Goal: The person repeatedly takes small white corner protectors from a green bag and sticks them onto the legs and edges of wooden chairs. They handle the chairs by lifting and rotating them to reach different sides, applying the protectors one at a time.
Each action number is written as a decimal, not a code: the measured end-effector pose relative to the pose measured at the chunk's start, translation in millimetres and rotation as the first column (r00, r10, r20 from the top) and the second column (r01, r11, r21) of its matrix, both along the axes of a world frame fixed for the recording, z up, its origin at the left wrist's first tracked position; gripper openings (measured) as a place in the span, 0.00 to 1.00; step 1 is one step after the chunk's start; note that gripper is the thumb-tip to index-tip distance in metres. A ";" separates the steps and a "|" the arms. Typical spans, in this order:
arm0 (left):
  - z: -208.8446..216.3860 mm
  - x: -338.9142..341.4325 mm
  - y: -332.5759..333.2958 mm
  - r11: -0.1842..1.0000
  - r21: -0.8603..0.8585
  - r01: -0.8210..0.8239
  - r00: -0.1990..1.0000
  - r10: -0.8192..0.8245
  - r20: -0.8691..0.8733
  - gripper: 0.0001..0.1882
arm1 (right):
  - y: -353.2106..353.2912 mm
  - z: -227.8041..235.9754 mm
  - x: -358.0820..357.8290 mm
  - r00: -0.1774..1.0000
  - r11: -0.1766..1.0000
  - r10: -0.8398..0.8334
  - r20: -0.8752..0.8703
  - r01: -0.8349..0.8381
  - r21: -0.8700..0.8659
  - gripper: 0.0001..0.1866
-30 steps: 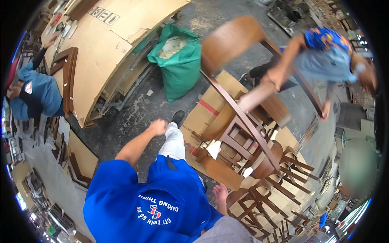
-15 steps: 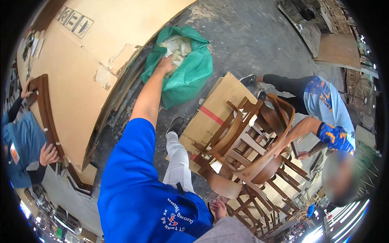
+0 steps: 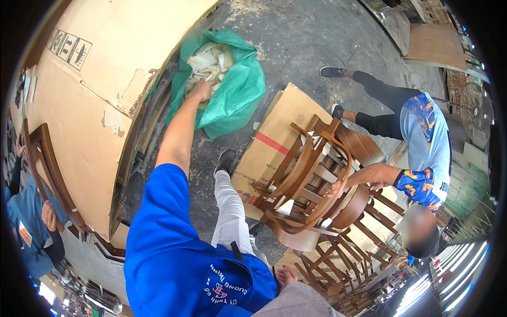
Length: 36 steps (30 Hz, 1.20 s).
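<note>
My left hand (image 3: 199, 91) reaches down into a green woven sack (image 3: 238, 100). Pale, flat offcuts (image 3: 211, 62), perhaps foam, fill its mouth. The hand lies among them, its fingertips partly hidden, so whether it grips a piece cannot be told. Low by my waist hangs my right hand (image 3: 287, 276), fingers curled in and nothing seen in them. Nearest to it are stacked brown wooden chairs (image 3: 303, 240) with white padding pieces tucked between the frames.
Flattened cardboard (image 3: 282, 113) lies under the chairs. A co-worker (image 3: 422, 142) bends at the right, a hand on a chair. Another person (image 3: 31, 227) at the left holds a brown wooden frame (image 3: 58, 179) beside a large cardboard-covered surface (image 3: 121, 37). Grey floor (image 3: 296, 31) stretches beyond the sack.
My left hand stays in the sack and sits a little deeper among the pieces. The co-worker's chair has come down onto the stack. The person at the left has shifted the wooden frame.
</note>
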<state>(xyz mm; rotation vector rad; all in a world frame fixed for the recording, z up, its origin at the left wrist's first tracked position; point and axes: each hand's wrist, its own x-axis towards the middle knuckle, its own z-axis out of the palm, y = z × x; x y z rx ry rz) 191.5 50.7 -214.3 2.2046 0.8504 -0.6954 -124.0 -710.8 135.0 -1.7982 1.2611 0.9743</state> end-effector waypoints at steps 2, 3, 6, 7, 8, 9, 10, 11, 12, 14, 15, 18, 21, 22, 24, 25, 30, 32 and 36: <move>1.8 -2.9 -4.1 0.999 0.033 -0.020 1.000 0.020 0.003 0.34 | -1.5 -6.3 2.0 0.999 0.999 0.029 0.035 -0.029 0.014 0.22; 4.0 -3.0 -1.5 0.999 0.042 -0.016 1.000 0.016 0.016 0.33 | -4.3 -8.5 2.8 0.999 0.999 0.014 0.041 -0.016 0.046 0.22; 19.3 -3.8 6.5 0.994 0.087 -0.065 0.992 0.055 0.115 0.27 | -18.6 -12.8 3.8 0.997 0.996 0.004 0.077 -0.011 0.091 0.23; 28.7 -3.6 10.4 0.986 0.113 -0.121 0.973 0.096 0.209 0.28 | -24.5 -13.6 3.1 0.996 0.995 0.008 0.092 -0.018 0.101 0.23; 39.6 0.2 17.8 0.978 0.124 -0.169 0.951 0.128 0.282 0.28 | -30.4 -15.3 2.8 0.993 0.994 0.014 0.114 -0.026 0.107 0.23; 51.6 2.8 22.9 0.968 0.130 -0.216 0.922 0.158 0.355 0.29 | -36.5 -17.3 1.6 0.994 0.994 0.005 0.111 -0.016 0.104 0.23; 64.4 3.7 27.7 0.966 0.147 -0.215 0.895 0.134 0.426 0.30 | -42.2 -20.4 0.4 0.994 0.996 -0.007 0.112 -0.004 0.094 0.23; 77.6 4.4 33.0 0.963 0.164 -0.213 0.863 0.106 0.495 0.30 | -47.7 -24.2 -1.0 0.993 0.997 -0.021 0.116 0.012 0.079 0.22; 89.4 3.8 33.9 0.959 0.187 -0.214 0.812 0.069 0.579 0.30 | -53.0 -28.7 -2.9 0.992 0.996 -0.039 0.119 0.030 0.079 0.22; 112.1 -1.8 32.6 0.929 0.288 -0.232 0.815 0.024 0.579 0.29 | -63.4 -39.3 -6.9 0.989 0.989 -0.031 0.145 0.010 0.145 0.21; 122.6 -6.3 28.2 0.912 0.333 -0.240 0.830 0.015 0.558 0.29 | -69.0 -44.9 -8.5 0.993 0.989 -0.038 0.115 0.021 0.146 0.21; 158.4 -15.8 9.6 0.893 0.239 -0.382 0.584 0.033 0.811 0.31 | -86.1 -59.5 -12.7 0.979 0.982 0.052 0.195 -0.086 0.168 0.21; 205.4 -41.3 -44.3 0.865 -0.151 -0.479 0.257 0.303 0.918 0.37 | -95.8 -66.7 -4.5 0.937 0.951 0.178 0.299 -0.242 0.193 0.18; 224.6 -53.8 -71.6 0.823 -0.323 -0.467 0.140 0.429 0.892 0.40 | -94.4 -67.0 3.1 0.905 0.926 0.238 0.353 -0.321 0.198 0.16; 263.5 -81.8 -143.2 0.803 -0.459 -0.379 0.044 0.511 0.858 0.46 | -82.1 -63.0 23.5 0.762 0.842 0.389 0.517 -0.523 0.137 0.13; 280.5 -97.3 -191.3 0.839 -0.437 -0.325 0.060 0.480 0.875 0.49 | -72.4 -59.4 39.4 0.679 0.796 0.490 0.546 -0.604 0.035 0.11; 349.0 -176.1 -452.3 0.486 -0.873 0.039 0.422 0.784 0.455 0.62 | -1.0 -10.6 109.9 0.576 0.755 -0.084 0.813 -0.496 0.429 0.16; 364.5 -195.6 -529.1 0.409 -0.910 0.065 0.514 0.768 0.382 0.63 | 13.2 15.2 124.4 0.539 0.725 -0.266 0.799 -0.435 0.534 0.17; 369.8 -230.3 -610.9 0.073 -0.996 -0.049 0.729 0.685 0.014 0.56 | -1.1 39.6 116.1 0.483 0.793 -0.259 0.836 -0.387 0.470 0.15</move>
